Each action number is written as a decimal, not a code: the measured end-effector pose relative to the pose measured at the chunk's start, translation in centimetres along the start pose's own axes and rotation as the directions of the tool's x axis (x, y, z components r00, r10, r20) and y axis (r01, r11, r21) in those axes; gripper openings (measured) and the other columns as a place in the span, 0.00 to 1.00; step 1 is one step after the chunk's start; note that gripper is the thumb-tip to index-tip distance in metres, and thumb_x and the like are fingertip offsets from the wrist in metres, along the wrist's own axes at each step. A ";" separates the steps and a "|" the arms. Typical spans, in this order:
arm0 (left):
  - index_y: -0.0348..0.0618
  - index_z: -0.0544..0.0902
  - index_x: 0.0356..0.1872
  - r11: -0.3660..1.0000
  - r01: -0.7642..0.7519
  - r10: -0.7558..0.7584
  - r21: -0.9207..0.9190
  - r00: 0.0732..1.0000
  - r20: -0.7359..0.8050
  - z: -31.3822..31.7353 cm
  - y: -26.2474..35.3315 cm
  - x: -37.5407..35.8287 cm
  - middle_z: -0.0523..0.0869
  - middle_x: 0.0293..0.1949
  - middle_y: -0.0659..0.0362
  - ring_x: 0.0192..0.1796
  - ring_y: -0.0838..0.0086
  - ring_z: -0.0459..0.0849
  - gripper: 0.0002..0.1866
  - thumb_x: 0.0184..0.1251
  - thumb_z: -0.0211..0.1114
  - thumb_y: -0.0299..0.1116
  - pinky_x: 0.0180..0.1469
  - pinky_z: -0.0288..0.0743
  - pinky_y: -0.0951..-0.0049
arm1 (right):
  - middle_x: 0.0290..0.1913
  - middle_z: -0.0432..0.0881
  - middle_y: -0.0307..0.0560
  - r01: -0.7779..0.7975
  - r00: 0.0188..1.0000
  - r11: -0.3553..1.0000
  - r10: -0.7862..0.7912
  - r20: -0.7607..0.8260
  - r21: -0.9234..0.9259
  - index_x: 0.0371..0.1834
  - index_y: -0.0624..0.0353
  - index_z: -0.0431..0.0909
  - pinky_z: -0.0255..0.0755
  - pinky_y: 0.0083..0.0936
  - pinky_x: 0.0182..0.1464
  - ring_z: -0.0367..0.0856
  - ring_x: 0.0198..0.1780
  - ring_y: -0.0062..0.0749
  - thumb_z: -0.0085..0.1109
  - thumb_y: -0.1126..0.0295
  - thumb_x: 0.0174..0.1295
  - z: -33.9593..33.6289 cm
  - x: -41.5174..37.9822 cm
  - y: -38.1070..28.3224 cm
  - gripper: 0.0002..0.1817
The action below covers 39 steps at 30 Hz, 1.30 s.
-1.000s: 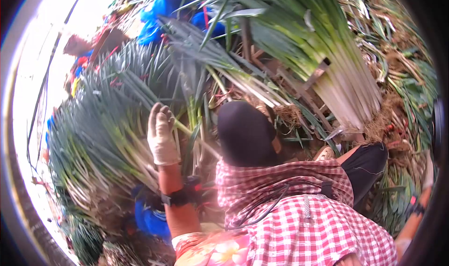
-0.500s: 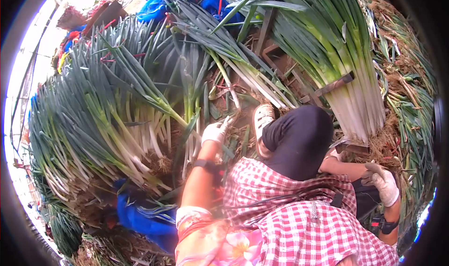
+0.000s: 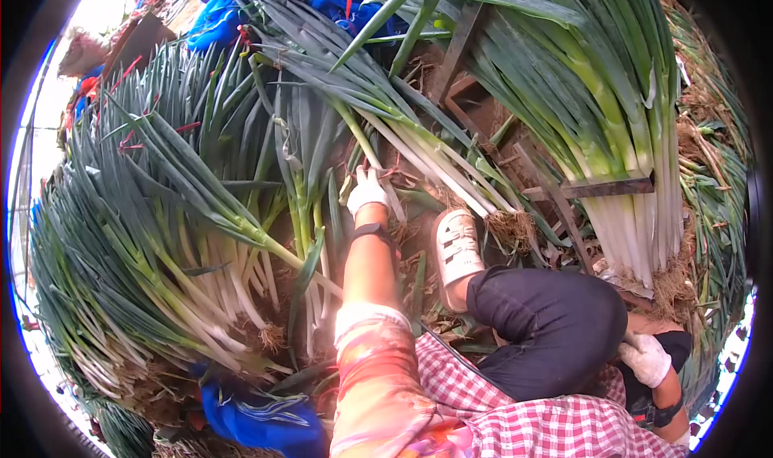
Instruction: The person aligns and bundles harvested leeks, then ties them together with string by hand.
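Observation:
My left hand (image 3: 367,192), in a white glove, reaches down to the ground beside a loose leek stalk (image 3: 396,200). Its fingers point forward, slightly apart, among thin red ties (image 3: 392,168); I see nothing clearly gripped. In a white glove too, my right hand (image 3: 646,360) rests low at the right against my bent leg (image 3: 547,321), its fingertips hidden. Ahead of that leg a large leek bundle (image 3: 620,128) stands in a frame with a dark bar (image 3: 596,187) across its white stems. A smaller group of leeks (image 3: 435,156) lies to its left, roots towards my shoe (image 3: 459,249).
A big heap of leeks (image 3: 153,241) fills the left side. One long leek (image 3: 266,237) lies slantwise across it. Blue netting (image 3: 262,418) is at the lower left, with blue mesh (image 3: 217,11) at the top. Leafy, rooty trimmings (image 3: 704,192) are piled along the right.
My left hand has moved forward to the red ties. My right hand has moved down and slightly left, against my leg. The view has shifted too.

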<state>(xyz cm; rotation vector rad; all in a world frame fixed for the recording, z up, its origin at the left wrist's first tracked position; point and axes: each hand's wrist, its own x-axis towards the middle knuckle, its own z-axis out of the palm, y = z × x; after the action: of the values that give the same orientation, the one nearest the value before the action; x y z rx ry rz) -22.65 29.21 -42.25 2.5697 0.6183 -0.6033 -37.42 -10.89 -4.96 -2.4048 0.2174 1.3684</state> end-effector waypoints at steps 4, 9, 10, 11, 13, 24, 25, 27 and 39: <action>0.55 0.78 0.50 0.982 -0.087 0.052 0.165 0.977 0.206 0.1 -0.2 -0.3 0.79 0.52 0.54 0.50 0.59 0.81 0.16 0.66 0.49 0.44 0.49 0.75 0.59 | 0.37 0.82 0.56 0.028 1.000 1.000 -0.028 -0.002 -0.009 0.47 0.66 0.75 0.73 0.30 0.43 0.82 0.40 0.43 0.44 0.66 0.59 -0.2 0.2 -0.3 0.18; 0.48 0.79 0.40 0.945 -0.180 0.163 -0.274 0.983 -0.086 -5.8 0.9 -12.1 0.85 0.29 0.54 0.35 0.58 0.83 0.14 0.65 0.52 0.45 0.37 0.75 0.60 | 0.39 0.82 0.56 0.227 0.966 0.973 -0.230 -0.119 -0.034 0.49 0.66 0.74 0.73 0.31 0.43 0.81 0.41 0.43 0.43 0.66 0.62 -0.1 0.6 1.8 0.18; 0.46 0.80 0.38 0.844 -0.186 0.127 -0.503 0.981 -0.149 -7.7 0.7 -15.2 0.83 0.26 0.55 0.29 0.62 0.81 0.15 0.65 0.53 0.46 0.32 0.74 0.65 | 0.41 0.82 0.54 0.178 0.982 0.977 -0.169 -0.089 0.114 0.50 0.67 0.73 0.72 0.30 0.45 0.81 0.43 0.40 0.44 0.64 0.63 -0.6 0.1 0.3 0.19; 0.44 0.80 0.35 0.687 -0.196 0.074 -0.700 0.977 -0.201 -9.0 -0.2 -17.7 0.81 0.23 0.57 0.23 0.66 0.79 0.17 0.65 0.54 0.47 0.28 0.73 0.69 | 0.41 0.82 0.53 0.179 0.982 0.954 -0.158 -0.104 0.242 0.52 0.67 0.72 0.72 0.28 0.45 0.81 0.43 0.38 0.44 0.63 0.64 0.2 0.3 2.6 0.20; 0.45 0.76 0.26 0.447 -0.271 -0.037 -0.852 0.946 -0.321 -10.4 -5.1 -20.5 0.71 0.15 0.62 0.15 0.75 0.67 0.18 0.67 0.53 0.48 0.19 0.61 0.75 | 0.41 0.82 0.55 0.301 0.947 0.937 -0.271 -0.175 0.177 0.51 0.68 0.72 0.72 0.30 0.46 0.81 0.43 0.42 0.45 0.64 0.63 0.1 0.3 2.5 0.20; 0.51 0.64 0.19 -0.288 -0.395 0.730 -0.872 0.499 -0.467 -31.1 7.1 -41.0 0.60 0.07 0.66 0.08 0.77 0.54 0.22 0.73 0.42 0.50 0.13 0.50 0.77 | 0.50 0.76 0.55 0.853 0.288 0.449 -0.830 -0.477 -0.266 0.57 0.62 0.71 0.72 0.31 0.52 0.78 0.48 0.38 0.56 0.58 0.61 -3.8 -5.3 -5.1 0.25; 0.51 0.64 0.18 -0.261 -0.359 0.833 -0.896 0.385 -0.397 -31.8 8.7 -41.8 0.61 0.06 0.65 0.07 0.76 0.56 0.22 0.73 0.41 0.48 0.14 0.54 0.78 | 0.52 0.74 0.56 0.880 0.170 0.343 -0.874 -0.456 -0.330 0.59 0.61 0.68 0.71 0.31 0.54 0.76 0.50 0.40 0.56 0.57 0.59 -3.7 -5.9 -6.1 0.27; 0.51 0.63 0.19 -0.231 -0.356 0.877 -0.905 0.326 -0.352 -32.2 11.7 -43.2 0.62 0.10 0.64 0.11 0.75 0.62 0.21 0.73 0.40 0.47 0.16 0.58 0.79 | 0.56 0.70 0.58 0.940 -0.020 0.123 -0.911 -0.412 -0.318 0.62 0.61 0.62 0.68 0.32 0.57 0.73 0.55 0.43 0.58 0.57 0.56 -2.6 -7.2 -8.6 0.33; 0.50 0.65 0.26 0.004 -0.062 0.917 -0.998 0.398 -0.021 -30.1 25.8 -39.2 0.61 0.18 0.66 0.19 0.78 0.59 0.17 0.74 0.42 0.47 0.20 0.53 0.75 | 0.29 0.83 0.42 0.791 0.532 0.604 -0.598 -0.599 0.099 0.38 0.61 0.82 0.71 0.21 0.34 0.77 0.30 0.21 0.57 0.61 0.59 -8.3 -14.3 4.1 0.14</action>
<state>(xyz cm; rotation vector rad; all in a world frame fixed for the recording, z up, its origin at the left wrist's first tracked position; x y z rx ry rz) -31.96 10.66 9.51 0.9449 -0.4102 -0.5480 -39.44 -18.52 10.14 -2.0789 -0.3482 0.2492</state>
